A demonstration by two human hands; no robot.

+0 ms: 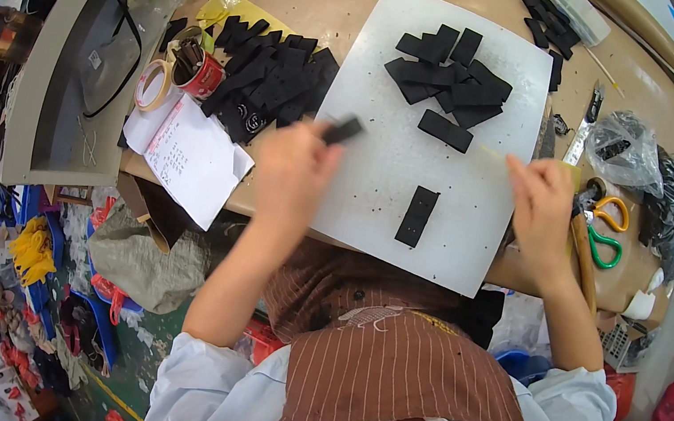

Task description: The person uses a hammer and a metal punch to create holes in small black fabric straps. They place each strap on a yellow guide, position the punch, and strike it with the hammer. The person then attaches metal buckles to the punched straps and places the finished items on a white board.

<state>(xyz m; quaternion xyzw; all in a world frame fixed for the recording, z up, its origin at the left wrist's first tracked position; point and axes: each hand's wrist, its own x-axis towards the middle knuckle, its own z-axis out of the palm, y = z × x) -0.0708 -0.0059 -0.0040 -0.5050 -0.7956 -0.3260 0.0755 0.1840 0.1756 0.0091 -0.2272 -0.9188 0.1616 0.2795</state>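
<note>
My left hand (pixel 297 172), blurred by motion, pinches a short black fabric strip (pixel 344 130) over the left edge of a white board (pixel 468 234). On the right side of the board my right hand (pixel 543 206) has its fingers drawn together. A faint, thin yellowish streak shows at its fingertips, too blurred to name. One black strip with small holes (pixel 416 216) lies by itself near the board's front. Farther back, another strip (pixel 445 130) lies crosswise below a loose pile of black strips (pixel 459 83).
A bigger heap of black strips (pixel 274 82) lies left of the board, near a tape roll (pixel 154 84), a red tin (pixel 198 76) and an open notebook (pixel 191 156). To the right are orange-handled scissors (pixel 616 215), green-handled scissors (pixel 605 249), a cutter knife (pixel 588 120) and plastic bags (pixel 627 149).
</note>
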